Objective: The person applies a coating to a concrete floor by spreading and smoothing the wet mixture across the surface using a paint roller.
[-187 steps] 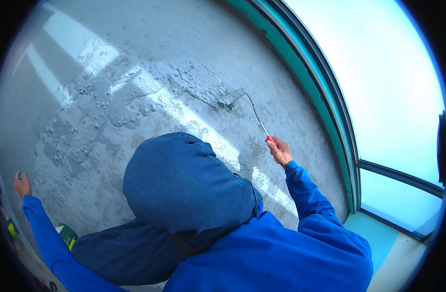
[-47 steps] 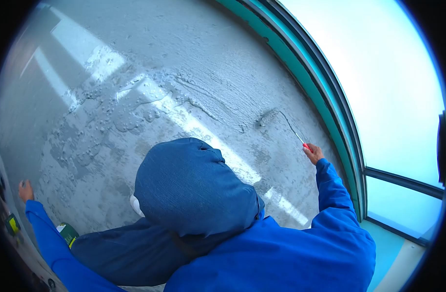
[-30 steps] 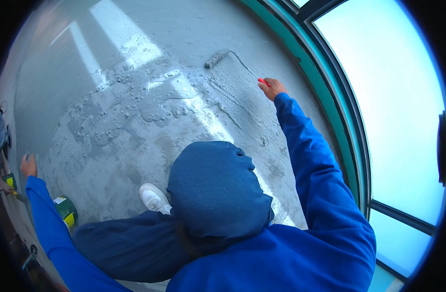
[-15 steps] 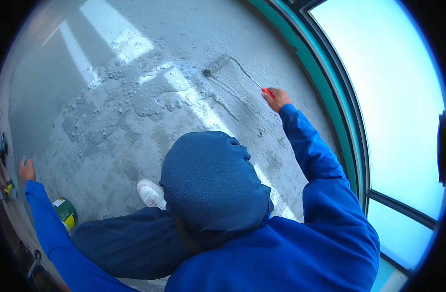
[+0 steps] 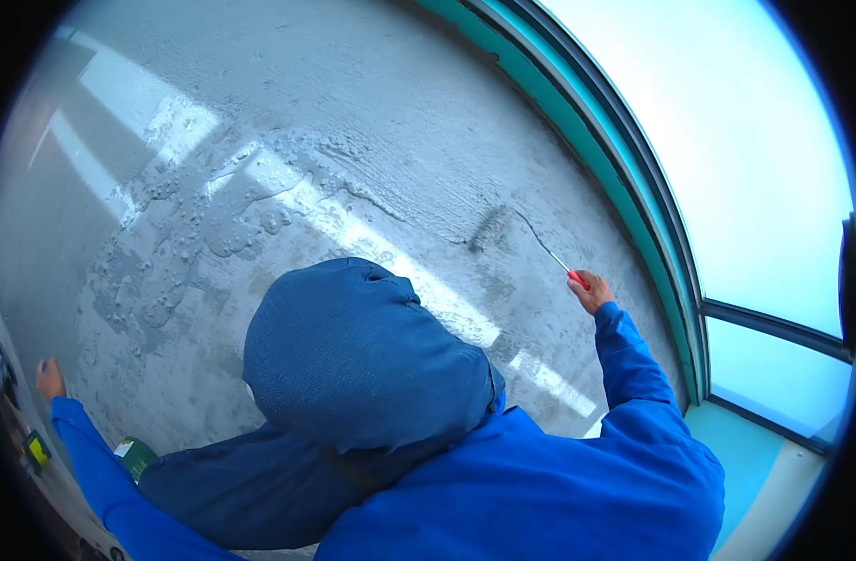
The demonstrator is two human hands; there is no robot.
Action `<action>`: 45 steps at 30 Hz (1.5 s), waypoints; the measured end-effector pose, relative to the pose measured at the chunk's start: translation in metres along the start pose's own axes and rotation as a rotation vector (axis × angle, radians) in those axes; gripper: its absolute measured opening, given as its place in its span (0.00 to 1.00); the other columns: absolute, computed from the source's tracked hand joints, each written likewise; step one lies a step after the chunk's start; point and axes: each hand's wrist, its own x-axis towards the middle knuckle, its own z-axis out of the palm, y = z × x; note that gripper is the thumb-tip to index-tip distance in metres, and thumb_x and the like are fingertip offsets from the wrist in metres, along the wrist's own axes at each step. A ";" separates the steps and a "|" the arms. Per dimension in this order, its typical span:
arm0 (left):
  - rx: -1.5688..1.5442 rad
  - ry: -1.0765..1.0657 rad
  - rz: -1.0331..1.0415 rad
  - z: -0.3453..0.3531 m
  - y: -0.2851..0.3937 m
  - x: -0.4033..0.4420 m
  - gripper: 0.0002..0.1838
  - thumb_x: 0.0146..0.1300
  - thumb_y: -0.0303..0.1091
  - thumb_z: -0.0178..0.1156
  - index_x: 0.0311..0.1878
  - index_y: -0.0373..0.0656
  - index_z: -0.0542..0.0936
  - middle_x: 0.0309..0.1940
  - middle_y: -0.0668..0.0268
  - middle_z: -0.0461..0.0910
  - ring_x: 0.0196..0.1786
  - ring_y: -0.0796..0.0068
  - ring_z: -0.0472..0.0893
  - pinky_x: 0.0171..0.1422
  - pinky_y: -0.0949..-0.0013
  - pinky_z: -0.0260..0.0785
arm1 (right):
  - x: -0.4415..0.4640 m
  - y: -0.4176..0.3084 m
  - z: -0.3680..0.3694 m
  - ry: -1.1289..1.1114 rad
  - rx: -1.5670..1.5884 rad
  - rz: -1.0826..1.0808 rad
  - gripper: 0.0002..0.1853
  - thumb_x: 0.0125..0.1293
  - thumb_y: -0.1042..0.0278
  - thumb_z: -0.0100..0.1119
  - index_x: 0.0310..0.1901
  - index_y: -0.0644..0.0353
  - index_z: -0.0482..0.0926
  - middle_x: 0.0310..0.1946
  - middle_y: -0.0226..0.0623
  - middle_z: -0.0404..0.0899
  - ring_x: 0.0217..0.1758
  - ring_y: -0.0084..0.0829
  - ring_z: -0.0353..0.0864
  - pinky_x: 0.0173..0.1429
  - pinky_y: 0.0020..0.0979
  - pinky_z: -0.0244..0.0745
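My right hand [image 5: 591, 293] is closed around the red handle of a paint roller [image 5: 553, 256]. The roller's grey, coated sleeve [image 5: 489, 230] rests on the wet-looking grey floor [image 5: 381, 103], near the end of the smoothed patch. Over at the far left, my left hand [image 5: 50, 379] is held out to the side with curled fingers; whether something small is in it, I cannot make out. Lumpy grey coating [image 5: 213, 220] lies spread on the floor left of the roller. My bent knee [image 5: 362, 351], in dark trousers, hides part of the floor.
A green can [image 5: 135, 456] stands behind my left forearm, partly covered. Along the left edge lies a yellow-and-black object [image 5: 37, 452] among other blurred items. A teal wall base [image 5: 577, 117] and a bright window [image 5: 727, 140] border the right side.
The roller has come back across the floor toward me and to the right, with my right hand still gripping it. My view has turned, and the left hand stays out at the side.
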 end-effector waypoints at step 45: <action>-0.180 0.022 -0.282 -0.006 0.028 -0.065 0.27 0.53 0.45 0.57 0.57 0.44 0.72 0.56 0.47 0.67 0.60 0.51 0.66 0.64 0.61 0.59 | 0.171 -0.363 0.055 0.120 -0.059 -0.410 0.22 0.60 0.46 0.51 0.45 0.54 0.79 0.35 0.50 0.80 0.42 0.50 0.78 0.47 0.45 0.72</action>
